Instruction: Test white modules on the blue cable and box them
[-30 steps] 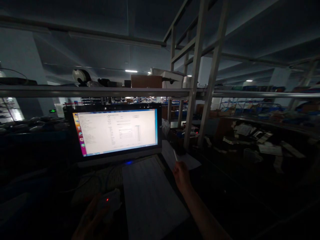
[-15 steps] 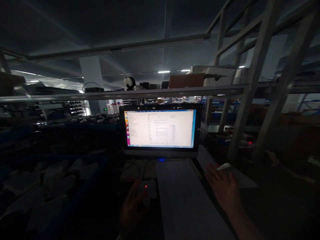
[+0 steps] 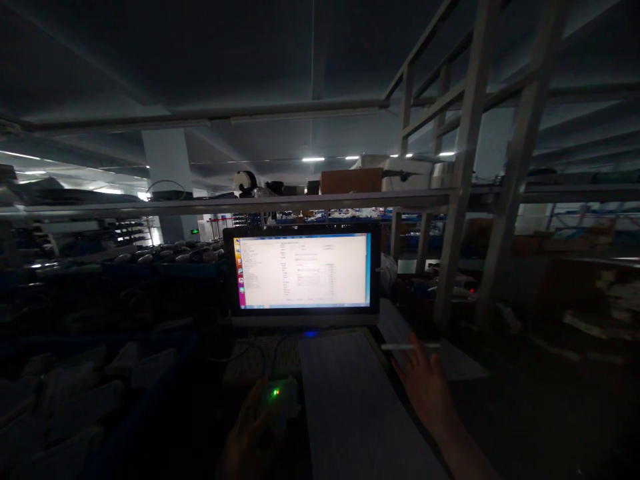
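My left hand (image 3: pixel 245 430) is curled around the left side of a small pale box-shaped device (image 3: pixel 285 403). A green and orange light glows on the device; its exact kind is lost in the dark. To the right, my right hand (image 3: pixel 425 387) has a slim white pen (image 3: pixel 397 347) lying across its fingers. The hand is above the right side of a long white paper sheet (image 3: pixel 345 393). Behind both hands stands a lit monitor (image 3: pixel 305 273) showing a window with text and fields.
A keyboard (image 3: pixel 255 357) with cables over it lies before the monitor. At left, a blue bin (image 3: pixel 165 373) holds several pale items. More paper (image 3: pixel 460 360) is at right. A shelf (image 3: pixel 300 200) carrying a cardboard box (image 3: pixel 350 180) spans behind; metal posts (image 3: pixel 455 233) rise at right.
The device's light has turned from red to green and orange. The pen now lies sideways across my right fingers. My view has shifted right and up slightly.
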Demonstrator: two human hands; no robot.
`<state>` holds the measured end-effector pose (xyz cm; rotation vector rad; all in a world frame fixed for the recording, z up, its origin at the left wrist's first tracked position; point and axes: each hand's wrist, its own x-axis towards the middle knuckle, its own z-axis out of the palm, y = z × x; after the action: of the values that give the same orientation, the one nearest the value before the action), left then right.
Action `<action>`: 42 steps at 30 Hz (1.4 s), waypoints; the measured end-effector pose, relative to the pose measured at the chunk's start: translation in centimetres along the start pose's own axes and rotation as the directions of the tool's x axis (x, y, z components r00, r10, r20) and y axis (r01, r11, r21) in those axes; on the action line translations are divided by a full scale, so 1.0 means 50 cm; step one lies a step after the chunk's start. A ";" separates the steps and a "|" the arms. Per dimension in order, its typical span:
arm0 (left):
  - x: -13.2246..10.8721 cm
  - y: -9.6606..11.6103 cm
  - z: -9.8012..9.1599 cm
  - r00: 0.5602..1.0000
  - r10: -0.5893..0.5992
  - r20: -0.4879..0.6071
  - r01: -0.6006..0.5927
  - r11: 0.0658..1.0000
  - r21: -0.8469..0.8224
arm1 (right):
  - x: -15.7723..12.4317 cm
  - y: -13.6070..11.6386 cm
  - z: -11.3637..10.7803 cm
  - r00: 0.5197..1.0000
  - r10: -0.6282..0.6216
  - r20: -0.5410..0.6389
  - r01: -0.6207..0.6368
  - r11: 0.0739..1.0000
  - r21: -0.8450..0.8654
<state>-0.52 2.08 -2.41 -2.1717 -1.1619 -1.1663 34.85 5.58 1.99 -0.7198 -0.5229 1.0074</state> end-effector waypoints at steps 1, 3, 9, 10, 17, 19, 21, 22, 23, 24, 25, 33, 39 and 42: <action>0.001 0.003 -0.001 1.000 -0.017 0.003 0.017 1.000 -0.007 | -0.002 -0.003 0.001 1.000 0.020 0.005 -0.021 1.000 0.022; 0.002 0.009 -0.003 0.998 -0.052 0.027 0.053 0.998 -0.027 | -0.006 -0.010 0.004 0.998 0.046 0.051 -0.049 0.997 0.059; -0.001 0.017 -0.005 0.992 -0.094 0.082 0.100 0.993 -0.066 | -0.013 -0.020 0.012 0.999 0.043 0.031 -0.045 0.997 0.058; -0.001 0.018 -0.006 0.991 -0.102 0.091 0.108 0.992 -0.066 | -0.014 -0.020 0.012 0.999 0.041 0.011 -0.042 0.997 0.058; 0.000 0.021 -0.012 0.974 -0.152 0.168 0.161 0.986 -0.042 | -0.011 -0.028 0.006 0.999 0.049 0.006 -0.050 0.994 0.092; 0.001 0.025 -0.013 0.976 -0.139 0.168 0.148 0.988 -0.040 | -0.010 -0.026 0.005 0.999 0.039 0.037 -0.043 0.995 0.086; 0.005 0.032 -0.017 0.972 -0.148 0.183 0.154 0.988 -0.021 | -0.008 -0.021 0.003 0.999 0.036 0.023 -0.037 0.998 0.058; 0.010 0.035 -0.022 0.970 -0.166 0.179 0.170 0.985 -0.008 | -0.006 -0.018 0.000 0.999 0.039 0.004 -0.039 0.998 0.039; 0.015 0.037 -0.027 0.968 -0.193 0.159 0.195 0.981 0.003 | -0.003 -0.013 -0.003 0.999 0.045 -0.020 -0.044 0.999 0.018; 0.021 0.036 -0.034 0.965 -0.231 0.125 0.231 0.973 0.011 | 0.000 -0.009 -0.007 0.998 0.053 -0.043 -0.053 0.999 0.001; 0.027 0.030 -0.042 0.954 -0.289 0.076 0.289 0.957 0.022 | 0.004 -0.005 -0.012 0.996 0.066 -0.057 -0.067 0.998 -0.013; 0.032 -0.101 -0.116 0.498 -0.860 0.107 0.798 0.503 0.332 | 0.011 0.013 -0.017 0.989 0.146 -0.008 -0.146 0.989 -0.035; 0.033 -0.140 -0.100 0.420 -0.809 0.411 0.828 0.527 0.192 | -0.015 0.004 0.011 0.986 0.164 0.030 -0.163 0.986 -0.017; 0.041 -0.131 -0.090 0.420 -0.813 0.404 0.848 0.510 0.145 | -0.020 0.001 0.014 0.990 0.140 0.020 -0.139 0.990 -0.029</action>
<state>-7.45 3.73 1.62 -1.9199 -2.6668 -1.0573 33.89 4.91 2.37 -0.7784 -0.5118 1.1414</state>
